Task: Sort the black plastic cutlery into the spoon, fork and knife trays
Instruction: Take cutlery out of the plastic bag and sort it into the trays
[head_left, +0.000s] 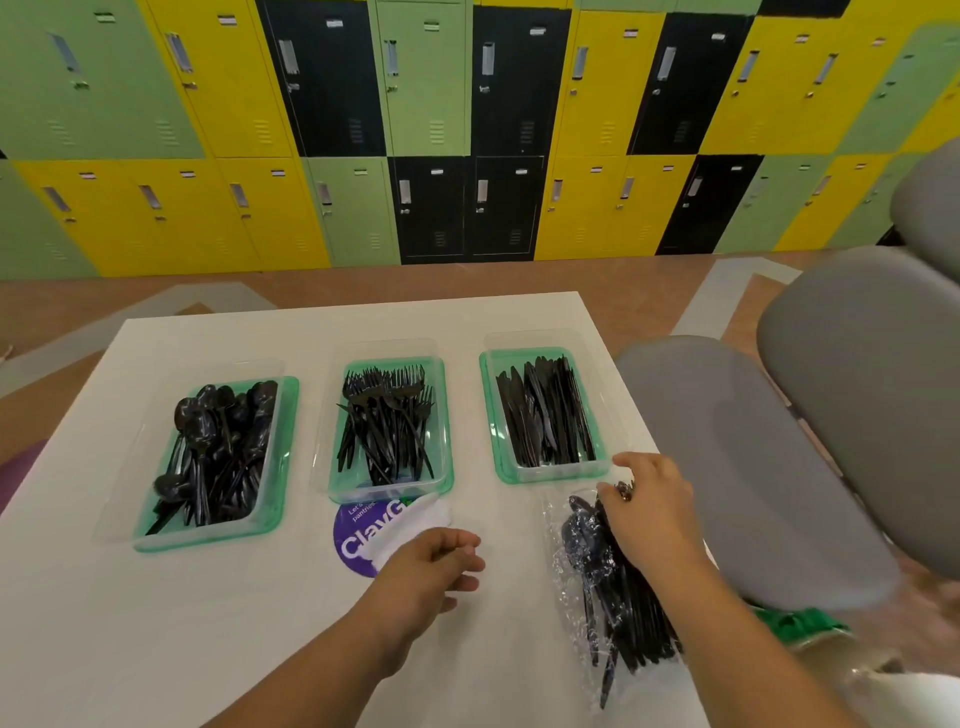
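Three clear trays with green bases stand in a row on the white table (156, 649). The spoon tray (283, 467) is on the left, the fork tray (444, 415) in the middle, the knife tray (491, 415) on the right; each holds several black pieces. Near the right edge lies a clear plastic bag (571, 613) of mixed black cutlery (628, 618). My right hand (652, 512) lies on the bag's far end, its fingers curled round some of the cutlery. My left hand (431, 564) hovers low over the table in front of the fork tray, fingers loosely curled, holding nothing.
A purple round sticker (353, 540) with white lettering sits on the table under the fork tray's near edge. Grey chairs (753, 467) crowd the table's right side. A green object (795, 623) lies beyond the bag at the right. Coloured lockers line the far wall.
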